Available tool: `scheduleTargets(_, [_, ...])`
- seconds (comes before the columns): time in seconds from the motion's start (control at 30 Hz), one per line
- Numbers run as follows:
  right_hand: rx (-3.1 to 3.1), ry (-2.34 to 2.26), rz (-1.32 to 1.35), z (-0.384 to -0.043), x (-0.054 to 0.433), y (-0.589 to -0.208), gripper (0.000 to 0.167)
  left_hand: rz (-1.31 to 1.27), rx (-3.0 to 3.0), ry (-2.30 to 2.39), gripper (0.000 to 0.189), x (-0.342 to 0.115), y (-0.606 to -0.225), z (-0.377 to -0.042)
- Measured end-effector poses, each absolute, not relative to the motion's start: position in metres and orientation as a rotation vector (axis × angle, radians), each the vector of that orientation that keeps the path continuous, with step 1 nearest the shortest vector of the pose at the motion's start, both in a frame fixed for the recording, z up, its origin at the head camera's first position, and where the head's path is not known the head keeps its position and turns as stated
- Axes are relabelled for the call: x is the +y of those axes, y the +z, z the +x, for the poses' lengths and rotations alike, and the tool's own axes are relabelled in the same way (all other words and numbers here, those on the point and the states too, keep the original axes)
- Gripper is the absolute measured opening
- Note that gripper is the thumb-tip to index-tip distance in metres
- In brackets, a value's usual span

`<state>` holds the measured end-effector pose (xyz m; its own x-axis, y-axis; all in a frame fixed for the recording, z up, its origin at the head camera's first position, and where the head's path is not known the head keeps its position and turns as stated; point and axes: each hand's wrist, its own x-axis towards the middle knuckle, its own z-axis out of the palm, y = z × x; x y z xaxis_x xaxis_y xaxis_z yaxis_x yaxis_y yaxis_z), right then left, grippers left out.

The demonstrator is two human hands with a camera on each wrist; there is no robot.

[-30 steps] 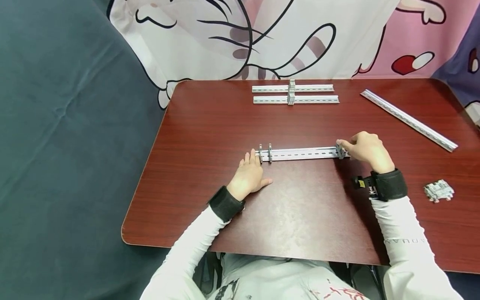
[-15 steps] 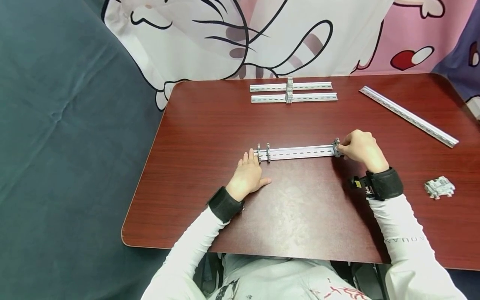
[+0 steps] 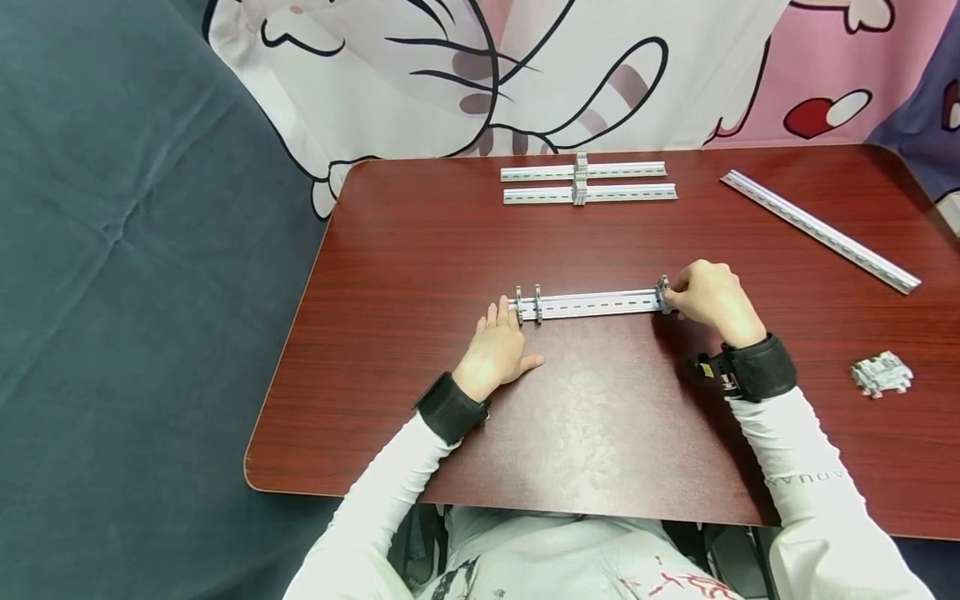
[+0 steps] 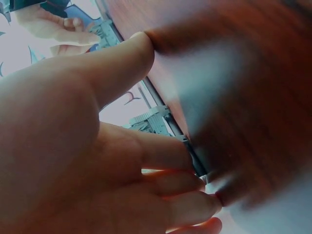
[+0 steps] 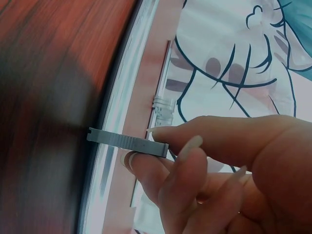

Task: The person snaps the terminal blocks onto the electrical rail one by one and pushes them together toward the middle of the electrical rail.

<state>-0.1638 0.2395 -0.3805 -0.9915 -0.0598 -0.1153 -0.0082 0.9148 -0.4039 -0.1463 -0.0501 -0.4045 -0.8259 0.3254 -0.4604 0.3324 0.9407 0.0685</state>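
Note:
A slotted metal DIN rail lies across the middle of the table. My left hand rests flat at its left end, fingers straight and fingertips against the rail. Just right of those fingertips, two thin grey rail clips stand upright on the rail. Near the right end, my right hand pinches another grey clip between thumb and fingers. That clip sits across the rail, as the right wrist view shows. In the left wrist view, the left palm hides much of the rail.
Two parallel rails with a row of grey clips across them lie at the back edge. Another rail lies slanted at the back right. A small pile of grey clips is at the right. A patterned curtain hangs behind.
My right hand has moved left along the rail with the pinched clip, in from the right end. The left hand has stayed in place.

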Motion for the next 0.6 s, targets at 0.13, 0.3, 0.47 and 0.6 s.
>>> scheduleTargets(0.13, [2.962, -0.626, -0.056, -0.163, 0.235, -0.381, 0.024, 0.468, 2.609, -0.020, 0.090, -0.050, -0.405, -0.146])
scheduleTargets(0.3, [2.965, -0.623, -0.060, -0.162, 0.230, -0.380, 0.023, 0.465, 2.608, -0.014, 0.091, -0.051, -0.406, -0.146])
scheduleTargets(0.47, [2.966, -0.607, -0.058, -0.161, 0.225, -0.379, 0.024, 0.469, 2.617, -0.009, 0.091, -0.052, -0.407, -0.145])
scheduleTargets(0.6, [2.967, -0.601, -0.056, -0.161, 0.224, -0.378, 0.025, 0.468, 2.624, -0.008, 0.091, -0.052, -0.406, -0.145])
